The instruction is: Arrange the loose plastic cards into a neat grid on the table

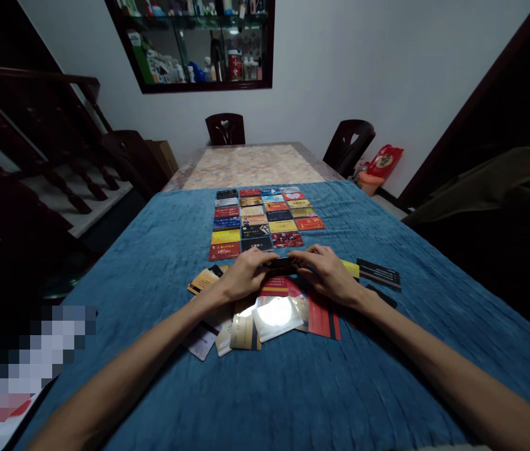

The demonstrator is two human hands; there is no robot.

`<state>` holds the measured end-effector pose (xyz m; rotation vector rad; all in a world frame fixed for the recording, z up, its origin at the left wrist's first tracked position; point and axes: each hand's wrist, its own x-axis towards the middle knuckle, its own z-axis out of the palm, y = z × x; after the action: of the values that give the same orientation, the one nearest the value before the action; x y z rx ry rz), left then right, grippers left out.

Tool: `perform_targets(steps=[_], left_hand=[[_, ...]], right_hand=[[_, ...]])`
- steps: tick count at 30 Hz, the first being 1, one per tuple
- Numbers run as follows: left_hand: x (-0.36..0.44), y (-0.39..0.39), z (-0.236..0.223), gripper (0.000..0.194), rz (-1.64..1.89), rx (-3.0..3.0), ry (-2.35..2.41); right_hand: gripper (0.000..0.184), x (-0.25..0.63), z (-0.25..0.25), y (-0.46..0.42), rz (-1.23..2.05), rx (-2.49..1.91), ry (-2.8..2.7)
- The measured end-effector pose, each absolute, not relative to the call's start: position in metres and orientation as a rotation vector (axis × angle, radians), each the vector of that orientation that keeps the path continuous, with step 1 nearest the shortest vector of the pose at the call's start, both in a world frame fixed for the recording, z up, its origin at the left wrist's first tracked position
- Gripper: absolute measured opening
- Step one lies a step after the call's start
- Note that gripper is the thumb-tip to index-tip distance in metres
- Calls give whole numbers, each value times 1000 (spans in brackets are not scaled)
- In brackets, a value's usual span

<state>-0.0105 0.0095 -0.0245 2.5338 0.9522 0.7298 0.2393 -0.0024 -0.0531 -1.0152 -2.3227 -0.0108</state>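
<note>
The left hand (246,274) and right hand (328,274) are grasping a black card (282,265) by its ends; it is showing between card rows (254,220) and a card pile (277,318); both are lying on a blue cloth (255,394).

A black card (255,231) with a white diamond seems to say VIP. Words on the other cards (226,251) are too small to read.
</note>
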Motion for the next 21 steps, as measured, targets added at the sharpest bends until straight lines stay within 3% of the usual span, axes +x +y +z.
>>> perform_targets(steps=[21], left_hand=[[-6, 6, -31, 27, 887, 2450, 1102]], right_hand=[[44, 233, -57, -1, -386, -954, -2289]])
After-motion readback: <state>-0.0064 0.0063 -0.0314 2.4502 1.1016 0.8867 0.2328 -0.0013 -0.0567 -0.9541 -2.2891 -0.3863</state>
